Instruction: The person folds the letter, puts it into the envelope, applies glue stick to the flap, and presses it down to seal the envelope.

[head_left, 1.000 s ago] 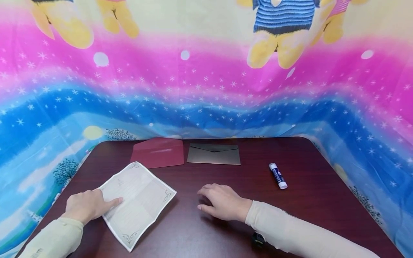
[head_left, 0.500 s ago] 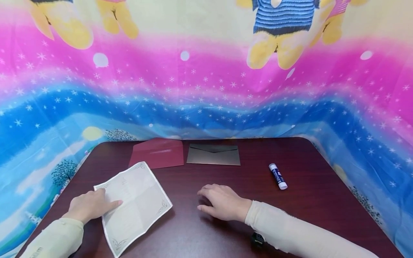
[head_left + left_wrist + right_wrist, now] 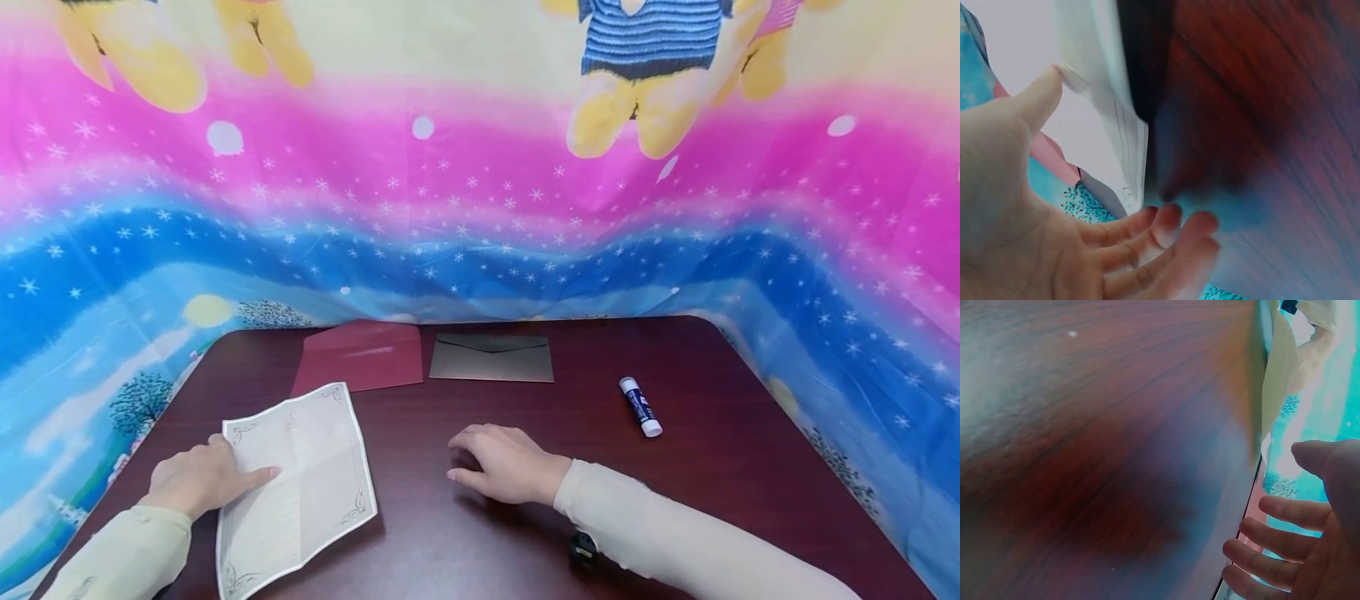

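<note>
A cream sheet of letter paper with scrollwork corners, faint lines and a fold crease lies at the left, its right edge lifted over a shadow. My left hand holds it by its left side, thumb on its face and fingers beyond the edge. Seen from the left wrist, the thumb touches the paper and the fingertips reach its far corner. My right hand holds nothing, palm down and loosely bent at mid-table; the right wrist view shows its fingers spread apart.
A red envelope and a dark grey envelope lie side by side at the back edge of the dark wooden table. To the right lies a glue stick. A printed curtain hangs behind and around the table.
The letter paper has swung clockwise under my left thumb, its right corner coming down toward me. The left hand stays nearly in place; the right hand keeps its pose.
</note>
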`<state>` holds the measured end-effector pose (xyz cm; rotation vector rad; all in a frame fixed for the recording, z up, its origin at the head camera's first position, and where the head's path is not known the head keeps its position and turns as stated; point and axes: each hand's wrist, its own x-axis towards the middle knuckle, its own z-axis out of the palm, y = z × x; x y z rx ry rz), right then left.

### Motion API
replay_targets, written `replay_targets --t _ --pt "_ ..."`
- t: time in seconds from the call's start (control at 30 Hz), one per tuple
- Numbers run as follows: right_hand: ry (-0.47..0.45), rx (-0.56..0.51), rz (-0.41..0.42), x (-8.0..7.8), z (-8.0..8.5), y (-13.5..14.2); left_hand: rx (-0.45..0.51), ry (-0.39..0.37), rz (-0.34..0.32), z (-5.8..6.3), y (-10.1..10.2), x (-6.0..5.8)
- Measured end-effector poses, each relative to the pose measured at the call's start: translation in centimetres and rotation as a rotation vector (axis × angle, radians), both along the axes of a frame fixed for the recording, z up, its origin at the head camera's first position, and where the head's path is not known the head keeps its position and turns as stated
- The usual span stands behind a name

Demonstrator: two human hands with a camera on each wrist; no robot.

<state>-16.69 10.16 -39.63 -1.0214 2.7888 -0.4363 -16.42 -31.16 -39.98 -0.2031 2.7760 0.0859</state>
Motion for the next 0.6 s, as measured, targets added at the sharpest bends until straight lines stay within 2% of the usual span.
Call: replay_targets --t 0.13,0.2,0.5,0.6 --pt "-0.012 -0.013 -0.008 -0.13 0.01 -0.41 0.008 -0.048 0.003 0.13 0.11 -0.18" --pt "-0.015 -0.014 -0.009 -0.13 -0.04 -0.59 0.026 -0.047 -0.003 0.13 0.02 -0.23" --pt "-0.041 -0.016 -0.026 0.13 -0.3 -0.2 0.215 0.068 -0.023 -0.55 -0.48 -0.21" --pt "-0.041 -0.023 -0.029 0.19 -0.22 0.15 0.252 0.108 -0.036 -0.65 -0.26 -0.27"
